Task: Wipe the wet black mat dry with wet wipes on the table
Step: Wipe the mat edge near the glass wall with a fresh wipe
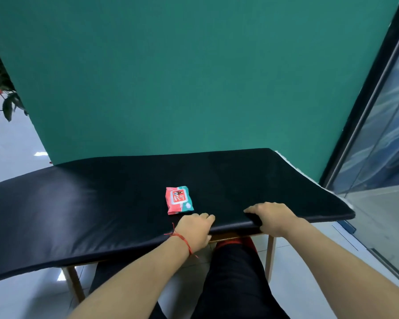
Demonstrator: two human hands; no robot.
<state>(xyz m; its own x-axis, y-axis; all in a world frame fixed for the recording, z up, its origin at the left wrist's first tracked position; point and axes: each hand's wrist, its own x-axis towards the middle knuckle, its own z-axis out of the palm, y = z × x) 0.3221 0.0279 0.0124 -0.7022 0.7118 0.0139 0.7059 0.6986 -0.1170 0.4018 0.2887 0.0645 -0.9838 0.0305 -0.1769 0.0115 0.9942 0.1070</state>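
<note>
A large black mat (101, 203) covers the whole table top and hangs a little over its edges. A small red and teal pack of wet wipes (179, 200) lies flat on the mat near the middle, sealed. My left hand (194, 231), with a red string on the wrist, grips the mat's front edge just below the pack, fingers on top. My right hand (272, 217) holds the same front edge further right, fingers over the top and thumb curled under the edge.
Wooden table legs (269, 256) show under the mat, with my dark-trousered legs (235, 272) between them. A green backdrop (194, 77) stands behind the table. A glass door (382, 139) is at the right, a potted plant (0, 84) at the far left.
</note>
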